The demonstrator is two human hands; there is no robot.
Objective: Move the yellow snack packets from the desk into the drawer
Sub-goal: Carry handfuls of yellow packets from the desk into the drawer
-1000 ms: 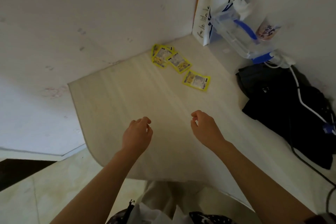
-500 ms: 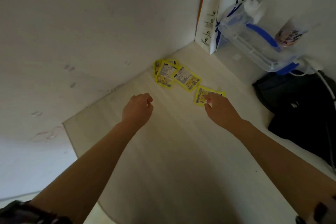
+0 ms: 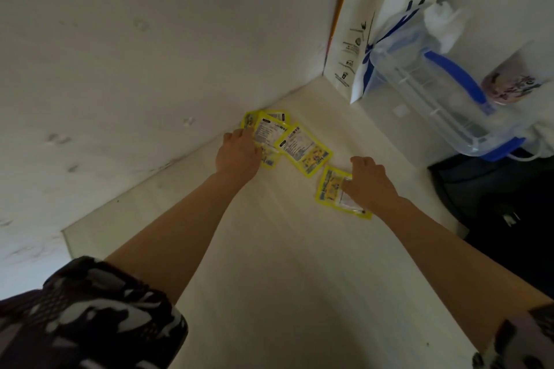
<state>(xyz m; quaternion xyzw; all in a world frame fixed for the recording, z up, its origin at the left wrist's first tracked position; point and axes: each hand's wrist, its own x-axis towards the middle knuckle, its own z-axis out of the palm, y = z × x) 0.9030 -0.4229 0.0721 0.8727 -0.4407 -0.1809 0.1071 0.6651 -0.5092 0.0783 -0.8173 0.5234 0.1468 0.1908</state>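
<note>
1. Yellow snack packets lie on the pale desk (image 3: pixel 269 263); I take the white paper coffee bag (image 3: pixel 386 24) in the back corner as my landmark.
2. In the head view, a cluster of overlapping packets (image 3: pixel 271 129) sits in front and left of the bag, close against the wall.
3. One packet (image 3: pixel 304 148) of that cluster fans out toward me, overlapping the others.
4. A single packet (image 3: pixel 331 187) lies apart from the cluster, nearer to me than the bag.
5. My left hand (image 3: pixel 239 154) rests on the left edge of the cluster; its fingers hide under the palm, so I cannot tell whether they grip.
6. My right hand (image 3: pixel 370 181) is on the single packet, fingers curled down onto it and pinching its edge.
7. A clear plastic container (image 3: pixel 443 99) with blue handles leans just right of the bag, and a black bag (image 3: pixel 494 204) lies further right, nearer me.
8. No drawer shows in this view.
</note>
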